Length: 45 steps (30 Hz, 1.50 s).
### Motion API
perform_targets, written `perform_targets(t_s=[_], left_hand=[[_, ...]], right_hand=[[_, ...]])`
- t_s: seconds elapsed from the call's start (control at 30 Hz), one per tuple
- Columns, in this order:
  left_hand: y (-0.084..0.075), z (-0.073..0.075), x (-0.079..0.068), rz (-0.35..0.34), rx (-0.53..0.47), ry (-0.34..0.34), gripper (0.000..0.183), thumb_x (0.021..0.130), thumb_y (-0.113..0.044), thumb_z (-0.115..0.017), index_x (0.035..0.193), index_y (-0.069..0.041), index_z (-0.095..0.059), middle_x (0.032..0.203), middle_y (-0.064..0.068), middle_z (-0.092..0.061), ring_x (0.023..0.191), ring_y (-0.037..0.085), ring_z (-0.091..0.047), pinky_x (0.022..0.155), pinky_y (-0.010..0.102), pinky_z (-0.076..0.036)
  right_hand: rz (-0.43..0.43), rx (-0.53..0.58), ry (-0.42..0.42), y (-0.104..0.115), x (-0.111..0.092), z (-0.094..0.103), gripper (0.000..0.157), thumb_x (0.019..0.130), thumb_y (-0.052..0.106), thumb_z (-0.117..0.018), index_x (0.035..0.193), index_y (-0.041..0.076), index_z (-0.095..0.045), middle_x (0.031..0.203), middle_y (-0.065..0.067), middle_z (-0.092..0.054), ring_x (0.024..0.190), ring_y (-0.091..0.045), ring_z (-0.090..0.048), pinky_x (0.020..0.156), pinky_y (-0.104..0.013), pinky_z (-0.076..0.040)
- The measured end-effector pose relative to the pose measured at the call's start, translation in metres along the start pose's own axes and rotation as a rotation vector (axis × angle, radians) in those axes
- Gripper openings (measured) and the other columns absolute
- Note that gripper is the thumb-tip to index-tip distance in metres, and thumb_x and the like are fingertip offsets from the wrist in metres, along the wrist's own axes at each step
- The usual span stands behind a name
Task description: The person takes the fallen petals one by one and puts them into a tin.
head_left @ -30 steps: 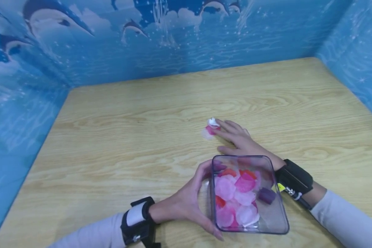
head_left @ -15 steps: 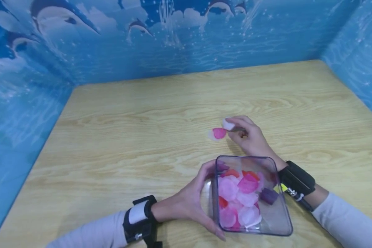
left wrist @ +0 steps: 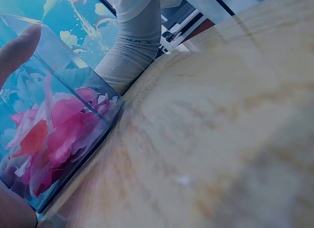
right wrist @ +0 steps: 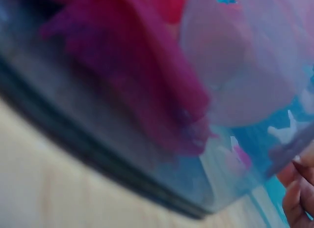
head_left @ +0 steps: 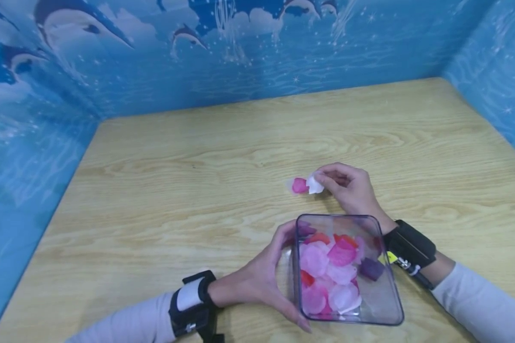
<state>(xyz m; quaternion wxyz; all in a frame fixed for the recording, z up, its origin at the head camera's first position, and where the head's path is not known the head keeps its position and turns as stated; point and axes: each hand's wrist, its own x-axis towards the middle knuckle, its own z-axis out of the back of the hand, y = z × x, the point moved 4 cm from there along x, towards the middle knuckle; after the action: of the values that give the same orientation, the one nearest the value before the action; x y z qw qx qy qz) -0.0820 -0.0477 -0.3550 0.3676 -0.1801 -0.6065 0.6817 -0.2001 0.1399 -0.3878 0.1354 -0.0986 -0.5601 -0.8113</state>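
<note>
My left hand [head_left: 262, 281] grips the left side of a clear plastic box [head_left: 384, 305], fingers at the far corner and thumb along the near side. Pink, red, pale and purple artificial petals [head_left: 342, 252] lie heaped inside. In the left wrist view, a finger [left wrist: 22, 48] overlaps the box wall. Beyond the box, my right hand [head_left: 354, 190] pinches a white petal [head_left: 314, 185] between thumb and fingers. A bright pink petal [head_left: 299, 186] and a paler one [head_left: 289, 185] lie beside it on the table. The right wrist view shows my right fingers [right wrist: 297, 198] partly, past the box.
The box stands near the front of a wood-grain table [head_left: 176, 190]. A blue curtain [head_left: 257, 57] printed with dolphins encloses the back and sides. Black straps [head_left: 409, 244] sit on both wrists.
My right hand has gone from spread fingers over the petals to pinching the white one, which has shifted slightly right and toward me. The left hand keeps its grip on the box.
</note>
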Motion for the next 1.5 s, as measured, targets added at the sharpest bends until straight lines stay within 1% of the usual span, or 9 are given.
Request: perform_targets(t_s=[0.3,0.57,0.63,0.83,0.9,1.0,1.2,1.4,1.5], left_hand=[[0.006,0.0,-0.001,-0.005,0.012,-0.009,0.125,0.038,0.002,-0.088,0.139,-0.005,-0.016,0.139,0.013,-0.039,0.128,0.019,-0.033,0.112,0.04,-0.027],[0.029,-0.002,-0.003,-0.038,0.038,-0.007,0.133,0.034,-0.006,-0.091,0.142,-0.017,-0.014,0.142,-0.001,-0.036,0.129,0.017,-0.032,0.112,0.039,-0.027],[0.029,-0.002,-0.003,-0.043,0.034,-0.004,0.134,0.033,-0.007,-0.091,0.142,-0.017,-0.013,0.142,0.0,-0.036,0.129,0.017,-0.032,0.112,0.039,-0.027],[0.023,0.0,-0.002,-0.046,0.062,-0.013,0.135,0.033,-0.007,-0.092,0.142,-0.019,-0.014,0.142,0.0,-0.035,0.128,0.017,-0.034,0.111,0.038,-0.029],[0.018,0.0,-0.001,-0.049,0.076,-0.016,0.134,0.033,-0.006,-0.091,0.141,-0.017,-0.014,0.142,0.003,-0.036,0.128,0.017,-0.034,0.111,0.038,-0.03],[0.008,0.001,0.0,-0.049,0.081,-0.017,0.131,0.033,-0.003,-0.09,0.14,-0.01,-0.016,0.14,0.01,-0.038,0.127,0.018,-0.035,0.11,0.039,-0.031],[0.0,0.001,0.001,-0.052,0.065,-0.001,0.127,0.034,0.0,-0.089,0.137,0.002,-0.016,0.137,0.02,-0.04,0.127,0.022,-0.035,0.11,0.042,-0.029],[0.001,0.001,0.0,-0.056,0.078,0.005,0.126,0.034,-0.002,-0.09,0.137,0.002,-0.016,0.138,0.021,-0.039,0.127,0.022,-0.035,0.11,0.044,-0.03],[0.002,0.001,0.0,-0.047,0.072,0.006,0.127,0.034,-0.002,-0.09,0.137,0.001,-0.016,0.139,0.02,-0.038,0.127,0.022,-0.034,0.11,0.045,-0.029]], right_hand=[[-0.021,0.174,0.024,0.0,0.004,0.003,0.022,0.088,0.01,-0.061,0.101,-0.006,-0.068,0.117,-0.011,-0.062,0.111,-0.015,-0.052,0.086,-0.013,-0.046],[-0.12,0.542,0.256,0.038,0.016,0.027,0.015,0.091,0.003,-0.053,0.098,0.004,-0.067,0.085,0.0,-0.064,0.075,-0.012,-0.055,0.062,-0.014,-0.052],[-0.037,0.448,0.353,0.061,0.015,0.038,0.017,0.09,-0.001,-0.053,0.099,0.001,-0.067,0.085,-0.002,-0.066,0.074,-0.015,-0.056,0.061,-0.015,-0.052],[0.477,0.183,0.817,0.122,-0.003,0.038,0.031,0.077,-0.014,-0.062,0.099,0.006,-0.071,0.093,-0.003,-0.067,0.082,-0.016,-0.059,0.071,-0.022,-0.053],[0.566,0.137,0.879,0.13,-0.008,0.033,0.035,0.076,-0.012,-0.064,0.101,0.011,-0.072,0.094,-0.001,-0.067,0.084,-0.014,-0.06,0.072,-0.022,-0.054],[0.519,0.071,0.797,0.125,-0.002,0.031,0.032,0.079,-0.011,-0.062,0.1,0.011,-0.072,0.094,-0.001,-0.069,0.086,-0.015,-0.062,0.073,-0.02,-0.054],[0.181,-0.213,0.566,0.065,0.025,0.031,0.017,0.09,0.009,-0.057,0.1,0.013,-0.07,0.1,-0.002,-0.067,0.088,-0.013,-0.059,0.072,-0.029,-0.053],[0.138,-0.397,0.604,0.022,0.029,0.016,0.022,0.089,0.01,-0.058,0.109,0.007,-0.068,0.127,-0.023,-0.051,0.113,-0.034,-0.047,0.083,-0.053,-0.051],[0.163,-0.458,0.67,0.016,0.025,0.008,0.029,0.09,0.012,-0.058,0.117,0.007,-0.065,0.138,-0.03,-0.038,0.124,-0.042,-0.033,0.097,-0.061,-0.038]])
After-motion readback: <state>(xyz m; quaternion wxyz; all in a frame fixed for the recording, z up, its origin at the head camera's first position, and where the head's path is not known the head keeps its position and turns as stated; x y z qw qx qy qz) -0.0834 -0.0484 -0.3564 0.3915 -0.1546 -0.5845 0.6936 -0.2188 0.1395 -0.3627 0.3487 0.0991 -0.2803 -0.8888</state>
